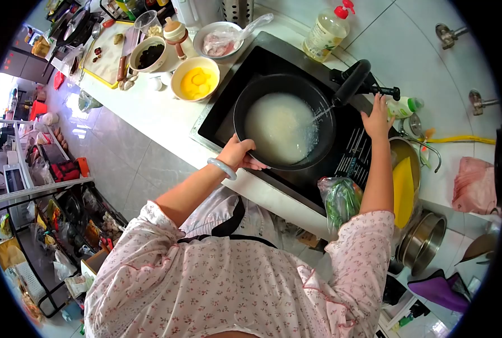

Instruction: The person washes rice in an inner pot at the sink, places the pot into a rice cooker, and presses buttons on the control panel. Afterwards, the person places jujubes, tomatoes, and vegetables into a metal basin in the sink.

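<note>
A black cooking pot (265, 85) sits in the dark sink (220, 115), holding cloudy white water (282, 125) with what looks like rice at the bottom. My left hand (240, 154) grips the pot's near left rim, thumb at the edge and fingers underneath. Water runs from the black faucet (353, 84) into the pot's right side, making bubbles. Beside the faucet, my right hand (378, 119) has its fingers stretched up at the faucet's lever (387, 91), with the thumb apart. Bagged green vegetables (343, 204) lie at the sink's near right corner.
Left on the counter are a bowl of egg yolks (196, 80), a bowl of dark pieces (149, 54), a bowl of bagged meat (220, 42) and a cutting board (107, 48) with a knife. A pump bottle (326, 35) stands behind the sink; metal pots (425, 242) sit right.
</note>
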`<state>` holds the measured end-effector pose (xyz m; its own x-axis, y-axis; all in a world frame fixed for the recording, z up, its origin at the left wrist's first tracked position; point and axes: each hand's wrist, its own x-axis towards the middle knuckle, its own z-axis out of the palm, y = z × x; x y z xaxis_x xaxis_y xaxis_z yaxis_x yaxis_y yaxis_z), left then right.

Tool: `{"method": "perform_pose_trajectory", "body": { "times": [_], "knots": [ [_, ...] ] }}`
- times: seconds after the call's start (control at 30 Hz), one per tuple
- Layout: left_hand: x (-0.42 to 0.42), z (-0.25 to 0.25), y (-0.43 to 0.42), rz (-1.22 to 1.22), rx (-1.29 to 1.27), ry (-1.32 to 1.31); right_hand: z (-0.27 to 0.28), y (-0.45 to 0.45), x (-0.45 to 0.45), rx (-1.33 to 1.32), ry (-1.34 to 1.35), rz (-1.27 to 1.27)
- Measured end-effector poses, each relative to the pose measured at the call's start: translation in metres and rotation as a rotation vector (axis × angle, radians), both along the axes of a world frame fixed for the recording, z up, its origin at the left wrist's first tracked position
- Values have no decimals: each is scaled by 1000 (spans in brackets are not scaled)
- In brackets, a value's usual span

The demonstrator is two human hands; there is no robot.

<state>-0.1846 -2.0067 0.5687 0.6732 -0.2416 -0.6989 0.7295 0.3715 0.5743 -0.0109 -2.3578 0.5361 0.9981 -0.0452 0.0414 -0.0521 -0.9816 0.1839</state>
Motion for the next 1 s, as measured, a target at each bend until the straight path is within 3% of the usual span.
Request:
{"method": "perform_pose_trajectory", "body": {
  "times": [0.1, 0.2, 0.3, 0.47, 0.73, 1.0],
  "knots": [
    [-9, 5, 0, 10, 21, 4, 4, 4, -16, -67, -258, 100],
    [-22, 5, 10, 34, 19, -35, 18, 43, -60, 1048, -151, -49],
    [-34, 11, 21, 34, 77, -61, 37, 85, -105, 1378, 393, -66],
    [-46, 8, 37, -4, 90, -95, 45, 132, -127, 1694, 270, 190],
    [-49, 7, 41, -122, -181, -3, 66, 127, -135, 1617, 313, 72],
    [-25, 32, 41, -352, -40, 69, 16, 102, -169, 1853, 262, -133]
  ]
}}
